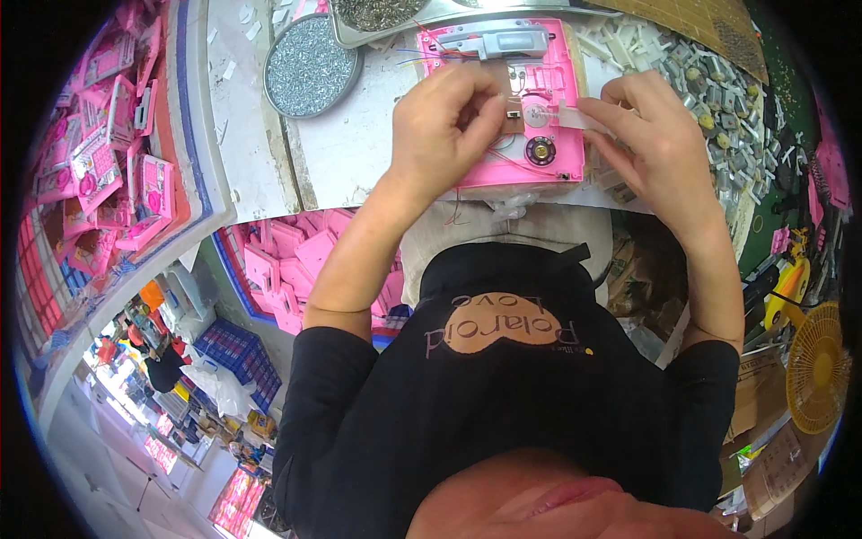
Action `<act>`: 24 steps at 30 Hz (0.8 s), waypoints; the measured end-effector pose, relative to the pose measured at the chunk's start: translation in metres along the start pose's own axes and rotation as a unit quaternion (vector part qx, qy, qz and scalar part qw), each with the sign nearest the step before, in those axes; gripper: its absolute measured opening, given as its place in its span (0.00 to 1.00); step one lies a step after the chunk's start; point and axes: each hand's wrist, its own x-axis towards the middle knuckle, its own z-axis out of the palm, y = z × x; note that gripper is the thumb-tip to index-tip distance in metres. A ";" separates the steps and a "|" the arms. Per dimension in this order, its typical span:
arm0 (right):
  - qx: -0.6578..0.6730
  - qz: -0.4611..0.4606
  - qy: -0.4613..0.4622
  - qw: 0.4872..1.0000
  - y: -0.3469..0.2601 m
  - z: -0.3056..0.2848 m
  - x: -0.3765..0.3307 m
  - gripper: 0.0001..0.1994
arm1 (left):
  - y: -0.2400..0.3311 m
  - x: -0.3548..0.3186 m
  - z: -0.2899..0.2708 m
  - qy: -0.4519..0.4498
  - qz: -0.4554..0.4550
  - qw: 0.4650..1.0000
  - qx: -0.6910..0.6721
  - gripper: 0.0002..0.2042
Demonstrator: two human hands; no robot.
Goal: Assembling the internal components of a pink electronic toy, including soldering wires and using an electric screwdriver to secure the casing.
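Seeing both hands over an open pink toy shell [503, 108] lying flat on the white table [359, 135], far centre. Left hand [444, 121] has its fingers curled in tight over the shell's middle, tips pinched near a small brown board [514, 119]; I can't tell what exactly it grips. Right hand [651, 126] pinches a small white strip [575, 117] between thumb and forefinger at the shell's right edge, other fingers loosely bent. Round black speaker [540, 150] sits in the shell's near part, grey part [494, 40] along its far edge, thin wires around it. Round tray of screws [310, 67] left of the shell. Pile of grey and white small parts [709, 90] on the right. Stacked pink shells [99, 153] far left.
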 end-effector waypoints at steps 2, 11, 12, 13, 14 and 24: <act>-0.044 -0.025 -0.025 0.998 -0.005 -0.002 0.009 0.14 | 0.000 -0.001 0.003 0.015 0.015 1.000 -0.003 0.05; -0.036 -0.113 -0.080 0.990 -0.014 0.002 0.040 0.14 | -0.004 -0.003 0.008 0.041 0.010 0.999 -0.012 0.06; 0.008 -0.117 -0.072 0.991 -0.005 0.005 0.040 0.14 | -0.005 -0.003 0.008 0.045 0.009 0.999 -0.013 0.06; 0.033 -0.125 -0.054 0.990 0.005 0.008 0.035 0.14 | -0.004 -0.003 0.008 0.043 0.011 0.999 -0.017 0.06; 0.058 -0.134 -0.035 0.989 0.016 0.014 0.029 0.14 | -0.003 -0.003 0.008 0.041 0.013 0.999 -0.021 0.06; 0.093 -0.013 -0.024 0.995 0.012 0.037 0.009 0.16 | -0.012 0.002 0.011 -0.018 0.113 0.993 0.006 0.10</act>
